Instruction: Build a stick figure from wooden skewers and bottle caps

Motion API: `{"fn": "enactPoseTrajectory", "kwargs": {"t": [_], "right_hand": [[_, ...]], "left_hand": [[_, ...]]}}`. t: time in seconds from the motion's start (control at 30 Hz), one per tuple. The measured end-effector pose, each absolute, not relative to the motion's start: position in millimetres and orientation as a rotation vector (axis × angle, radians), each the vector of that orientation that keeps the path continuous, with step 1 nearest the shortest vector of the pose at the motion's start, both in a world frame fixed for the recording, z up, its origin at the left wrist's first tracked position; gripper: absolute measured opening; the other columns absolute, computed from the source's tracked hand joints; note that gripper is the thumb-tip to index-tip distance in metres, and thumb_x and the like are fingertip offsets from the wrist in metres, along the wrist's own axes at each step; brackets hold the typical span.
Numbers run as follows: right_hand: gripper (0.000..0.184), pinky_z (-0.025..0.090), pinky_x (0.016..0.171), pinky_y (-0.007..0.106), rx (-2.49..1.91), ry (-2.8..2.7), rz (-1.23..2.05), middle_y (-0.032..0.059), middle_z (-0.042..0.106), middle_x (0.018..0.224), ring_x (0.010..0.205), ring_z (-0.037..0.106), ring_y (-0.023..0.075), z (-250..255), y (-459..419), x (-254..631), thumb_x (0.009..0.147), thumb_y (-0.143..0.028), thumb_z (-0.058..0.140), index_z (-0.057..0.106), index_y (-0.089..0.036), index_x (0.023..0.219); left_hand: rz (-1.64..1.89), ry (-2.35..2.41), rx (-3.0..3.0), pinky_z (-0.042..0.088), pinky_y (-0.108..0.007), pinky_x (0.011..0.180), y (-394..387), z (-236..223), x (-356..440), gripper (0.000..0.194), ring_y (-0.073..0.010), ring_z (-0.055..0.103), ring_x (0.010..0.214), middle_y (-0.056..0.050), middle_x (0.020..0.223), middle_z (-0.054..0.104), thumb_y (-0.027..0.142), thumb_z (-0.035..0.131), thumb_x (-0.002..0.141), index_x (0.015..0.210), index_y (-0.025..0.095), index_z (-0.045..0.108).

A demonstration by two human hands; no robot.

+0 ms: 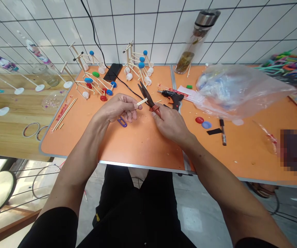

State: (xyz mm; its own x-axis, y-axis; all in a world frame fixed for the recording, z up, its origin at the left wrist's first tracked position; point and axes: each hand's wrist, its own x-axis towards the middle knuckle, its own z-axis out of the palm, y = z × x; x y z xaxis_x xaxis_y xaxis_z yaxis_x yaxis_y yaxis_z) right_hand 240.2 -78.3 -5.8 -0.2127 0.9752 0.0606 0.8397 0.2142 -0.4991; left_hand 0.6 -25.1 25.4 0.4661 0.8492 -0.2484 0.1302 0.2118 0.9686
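My left hand (125,106) pinches thin wooden sticks (142,101) that point to the right; their far ends are hidden in my fingers. Scissors (146,94) with dark blades and red-brown handles are gripped in my right hand (170,122), the blades pointing up and away from me. The tips of the sticks meet the blades; whether they lie between them I cannot tell. Below my left fingers lies a purple plastic clip-like piece (122,121). Just beyond my right hand rests a black glue gun (173,98).
Stick models with bottle caps (138,63) stand at the back, beside a black phone (113,72). A glass tea bottle (190,48) leans in view near the wall. Right of it lies a plastic bag (241,89). Loose sticks (65,114) lie left; a marker (223,131) lies right.
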Motion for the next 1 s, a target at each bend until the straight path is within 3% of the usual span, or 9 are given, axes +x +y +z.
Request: {"fn": "enactPoseTrajectory", "kwargs": {"t": [0.13, 0.33, 0.5, 0.7, 1.0], "right_hand": [[0.035, 0.042, 0.079, 0.04, -1.702, -2.108, 0.534, 0.0146, 0.084, 0.125, 0.119, 0.075, 0.0397, -7, -77, 238, 0.113, -0.033, 0.049, 0.075, -0.022, 0.134], [0.035, 0.046, 0.086, 0.041, -1.746, -2.093, 0.566, 0.0161, 0.083, 0.124, 0.118, 0.074, 0.038, -14, -69, 234, 0.115, -0.042, 0.046, 0.074, -0.022, 0.107], [0.031, 0.046, 0.085, 0.04, -1.702, -2.017, 0.685, 0.0148, 0.083, 0.123, 0.115, 0.074, 0.0366, -18, -66, 235, 0.111, -0.041, 0.05, 0.072, -0.022, 0.121], [0.022, 0.045, 0.083, 0.038, -1.638, -1.966, 0.751, 0.0129, 0.082, 0.113, 0.106, 0.073, 0.0333, -24, -62, 235, 0.109, -0.042, 0.054, 0.067, -0.023, 0.106], [0.024, 0.045, 0.081, 0.038, -1.529, -1.846, 0.805, 0.0101, 0.079, 0.103, 0.093, 0.067, 0.0283, -35, -58, 232, 0.104, -0.044, 0.055, 0.066, -0.023, 0.106]], "left_hand": [[0.632, 1.006, 1.281, 0.053, -0.019, 0.044, -25, 28, 0, 0.013, -0.0157, 0.069, 0.045, -0.012, 0.065, 0.079, 0.019, 0.085, 0.079, 0.085, 0.008, 0.084], [0.62, 1.006, 1.301, 0.053, -0.019, 0.043, -23, 26, -3, 0.015, -0.0159, 0.069, 0.046, -0.012, 0.066, 0.079, 0.022, 0.087, 0.078, 0.083, 0.008, 0.083], [0.621, 0.997, 1.304, 0.054, -0.02, 0.044, -22, 25, -4, 0.016, -0.0158, 0.069, 0.046, -0.013, 0.066, 0.079, 0.022, 0.088, 0.077, 0.083, 0.007, 0.084], [0.629, 0.994, 1.29, 0.056, -0.02, 0.046, -22, 25, -3, 0.018, -0.0152, 0.069, 0.045, -0.013, 0.065, 0.078, 0.023, 0.09, 0.078, 0.086, 0.007, 0.085], [0.627, 1.004, 1.301, 0.054, -0.019, 0.044, -21, 23, -4, 0.021, -0.0154, 0.07, 0.047, -0.013, 0.069, 0.08, 0.025, 0.091, 0.078, 0.087, 0.007, 0.086]]}}
